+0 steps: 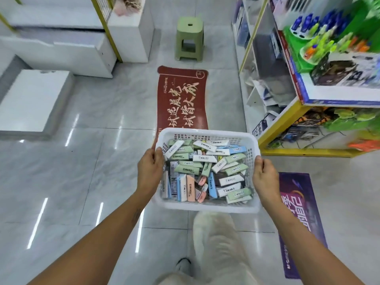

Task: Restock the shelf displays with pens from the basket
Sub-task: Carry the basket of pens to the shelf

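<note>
**Full basket carried level toward the shelves**

The white plastic basket [207,171] is held out in front of the body, above the tiled floor [92,161], one hand on each side wall. The left hand [150,171] grips the rim at nine o'clock, thumb hooked over the top edge and fingers curled under and out of sight. The right hand [265,177] grips the opposite rim at three o'clock in the same way. Holding both sides likely keeps the load level, since the pen boxes [205,171] lie loose and heaped inside in green, white, blue and pink, and a tilt would slide them to one end.

The shelf displays [329,79] stand at two o'clock, yellow-framed, their tiers crowded with blurred coloured goods. The basket is near the shelf's lower corner without touching it.

A green stool [190,39] stands at twelve o'clock beyond a red floor mat [183,97]; a purple mat [298,212] lies at four o'clock. No box has left the basket, so restocking seems not yet begun.
</note>
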The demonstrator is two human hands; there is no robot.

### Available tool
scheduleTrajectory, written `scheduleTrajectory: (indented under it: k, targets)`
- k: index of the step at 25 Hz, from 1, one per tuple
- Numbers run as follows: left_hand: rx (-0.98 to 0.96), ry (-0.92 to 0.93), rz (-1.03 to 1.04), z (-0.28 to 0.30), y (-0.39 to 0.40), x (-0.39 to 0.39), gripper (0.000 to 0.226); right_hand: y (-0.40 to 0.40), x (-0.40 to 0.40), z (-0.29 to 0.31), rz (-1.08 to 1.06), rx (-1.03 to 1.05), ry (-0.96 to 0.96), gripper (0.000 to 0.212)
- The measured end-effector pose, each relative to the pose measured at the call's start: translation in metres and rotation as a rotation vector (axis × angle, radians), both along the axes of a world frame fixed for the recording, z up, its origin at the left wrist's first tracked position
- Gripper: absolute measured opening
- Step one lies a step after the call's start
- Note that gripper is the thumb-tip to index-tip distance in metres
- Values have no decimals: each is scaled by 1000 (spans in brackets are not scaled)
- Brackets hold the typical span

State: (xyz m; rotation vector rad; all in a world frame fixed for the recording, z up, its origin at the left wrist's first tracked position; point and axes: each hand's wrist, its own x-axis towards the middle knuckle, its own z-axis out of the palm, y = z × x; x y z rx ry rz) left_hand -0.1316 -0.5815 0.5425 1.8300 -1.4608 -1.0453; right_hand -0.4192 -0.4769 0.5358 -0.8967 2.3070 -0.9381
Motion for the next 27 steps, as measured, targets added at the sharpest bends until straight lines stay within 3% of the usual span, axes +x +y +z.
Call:
scheduleTrajectory:
  k: [14, 27]
  targets:
    - [-5, -18, 49, 33, -414, -144, 45, -428, -152, 23, 34, -7, -94, 38]
    - [-18, 8, -64, 27, -874, -259, 36, -855, -250, 31, -82, -36, -35, 36]
